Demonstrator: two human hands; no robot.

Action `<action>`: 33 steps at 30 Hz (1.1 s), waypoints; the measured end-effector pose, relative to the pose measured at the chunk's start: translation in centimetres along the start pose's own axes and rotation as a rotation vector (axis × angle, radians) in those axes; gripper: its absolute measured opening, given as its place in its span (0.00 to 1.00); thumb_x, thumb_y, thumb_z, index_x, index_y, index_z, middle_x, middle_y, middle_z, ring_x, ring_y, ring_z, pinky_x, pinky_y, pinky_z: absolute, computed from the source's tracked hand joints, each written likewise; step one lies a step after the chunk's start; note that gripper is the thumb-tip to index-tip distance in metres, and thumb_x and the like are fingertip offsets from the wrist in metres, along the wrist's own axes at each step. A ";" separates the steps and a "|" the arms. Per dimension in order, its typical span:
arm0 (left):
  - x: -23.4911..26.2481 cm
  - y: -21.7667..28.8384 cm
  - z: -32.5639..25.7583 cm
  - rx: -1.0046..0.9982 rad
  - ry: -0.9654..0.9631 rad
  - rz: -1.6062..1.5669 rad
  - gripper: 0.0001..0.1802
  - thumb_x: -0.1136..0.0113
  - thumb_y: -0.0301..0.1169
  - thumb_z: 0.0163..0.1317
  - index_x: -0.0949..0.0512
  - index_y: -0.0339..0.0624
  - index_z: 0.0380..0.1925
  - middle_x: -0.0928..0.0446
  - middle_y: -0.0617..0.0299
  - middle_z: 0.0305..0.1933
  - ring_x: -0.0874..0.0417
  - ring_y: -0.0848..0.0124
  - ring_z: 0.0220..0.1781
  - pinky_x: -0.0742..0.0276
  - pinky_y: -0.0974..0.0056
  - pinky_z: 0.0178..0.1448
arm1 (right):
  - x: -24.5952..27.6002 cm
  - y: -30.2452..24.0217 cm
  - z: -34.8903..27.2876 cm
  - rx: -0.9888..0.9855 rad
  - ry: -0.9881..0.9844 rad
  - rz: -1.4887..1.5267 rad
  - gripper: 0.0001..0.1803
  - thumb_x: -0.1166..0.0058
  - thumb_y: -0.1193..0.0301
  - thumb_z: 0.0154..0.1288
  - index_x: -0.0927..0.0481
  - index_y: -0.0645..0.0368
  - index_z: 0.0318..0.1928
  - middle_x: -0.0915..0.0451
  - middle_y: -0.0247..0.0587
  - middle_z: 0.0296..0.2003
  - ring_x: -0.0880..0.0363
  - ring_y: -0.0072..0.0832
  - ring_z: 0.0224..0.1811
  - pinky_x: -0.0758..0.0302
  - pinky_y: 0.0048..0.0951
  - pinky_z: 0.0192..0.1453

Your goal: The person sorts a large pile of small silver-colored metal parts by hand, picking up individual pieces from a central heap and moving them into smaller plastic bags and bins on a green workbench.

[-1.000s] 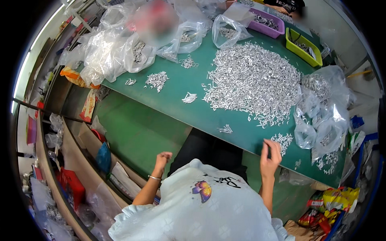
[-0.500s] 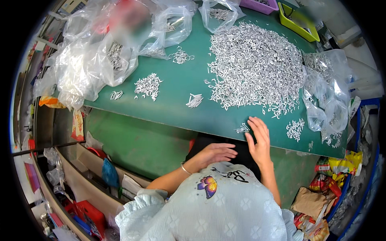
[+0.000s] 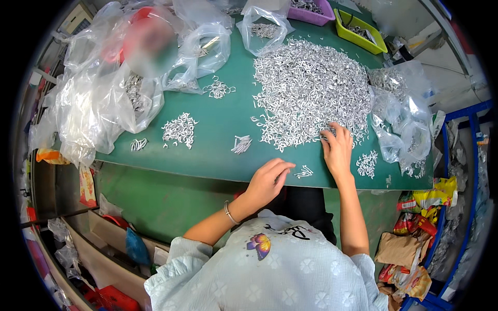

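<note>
A broad pile of small silvery metal hooks (image 3: 306, 88) covers the middle of the green table (image 3: 202, 160). My right hand (image 3: 339, 151) touches the pile's near edge, thumb and fingers apart with some pieces between them. Over the table's front edge is my left hand (image 3: 268, 180), its fingers drawn together; anything between the tips is too small to make out. Between my hands lies a small group of thin metal pins (image 3: 304, 172). To its left is a bunch of straight metal rods (image 3: 241, 144). A little heap of hooks (image 3: 367, 164) sits right of my right hand.
Clear plastic bags (image 3: 98, 98) crowd the table's left, around a blurred red shape (image 3: 148, 36). More bags (image 3: 402, 109) line the right side. Purple (image 3: 311, 15) and yellow-green trays (image 3: 360, 39) stand at the back. Smaller heaps of metal pieces (image 3: 179, 129) lie on the left.
My right hand has moved forward from beside the pins to the pile's edge. My left hand has risen from near my body to the table's front edge, its fingers drawn together. The view has shifted slightly.
</note>
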State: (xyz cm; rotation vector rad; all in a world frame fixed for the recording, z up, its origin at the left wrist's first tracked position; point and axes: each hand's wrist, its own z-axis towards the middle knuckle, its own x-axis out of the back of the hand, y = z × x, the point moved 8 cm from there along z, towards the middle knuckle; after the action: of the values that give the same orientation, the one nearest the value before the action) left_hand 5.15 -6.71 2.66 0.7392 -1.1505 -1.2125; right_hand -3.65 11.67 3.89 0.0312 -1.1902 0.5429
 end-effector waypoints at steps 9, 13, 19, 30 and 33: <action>-3.2 -0.1 -1.5 0.026 0.024 0.040 0.08 0.43 0.19 0.60 0.20 0.36 0.40 0.24 0.54 0.32 0.23 0.61 0.32 0.27 0.62 0.37 | 1.1 3.5 0.6 -0.117 0.143 0.323 0.04 0.41 0.78 0.58 0.21 0.62 0.34 0.21 0.42 0.31 0.24 0.36 0.35 0.30 0.36 0.44; -4.1 -0.2 -0.5 0.099 0.001 0.073 0.08 0.43 0.19 0.60 0.20 0.35 0.40 0.23 0.53 0.32 0.22 0.59 0.32 0.27 0.62 0.38 | 0.2 6.0 -0.5 -0.330 0.142 0.623 0.04 0.42 0.77 0.63 0.20 0.65 0.36 0.20 0.38 0.28 0.24 0.21 0.28 0.28 0.25 0.34; -4.8 0.0 0.4 0.059 0.035 0.178 0.08 0.43 0.19 0.59 0.21 0.35 0.39 0.24 0.53 0.32 0.22 0.58 0.33 0.26 0.61 0.38 | -0.8 8.4 -1.6 -0.498 0.106 1.015 0.04 0.42 0.77 0.65 0.20 0.65 0.37 0.20 0.29 0.30 0.26 0.12 0.29 0.30 0.16 0.34; -6.9 0.8 8.1 -0.131 -0.055 0.560 0.11 0.37 0.25 0.54 0.22 0.40 0.39 0.26 0.59 0.42 0.27 0.60 0.47 0.34 0.58 0.49 | 2.0 7.5 0.2 -0.217 0.093 0.333 0.10 0.43 0.79 0.58 0.22 0.65 0.42 0.23 0.48 0.44 0.27 0.42 0.47 0.30 0.37 0.52; -9.0 -0.6 10.5 -0.185 -0.130 0.732 0.11 0.35 0.28 0.52 0.22 0.41 0.37 0.28 0.61 0.41 0.29 0.62 0.47 0.37 0.58 0.47 | 1.6 6.8 0.8 -0.133 0.033 0.329 0.14 0.43 0.78 0.58 0.23 0.64 0.46 0.23 0.49 0.47 0.28 0.46 0.50 0.33 0.40 0.58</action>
State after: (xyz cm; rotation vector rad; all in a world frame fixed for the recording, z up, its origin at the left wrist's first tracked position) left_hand -4.52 3.19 2.80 0.0667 -1.2401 -0.7306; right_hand -6.72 18.00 3.89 -0.2909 -1.2042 0.7477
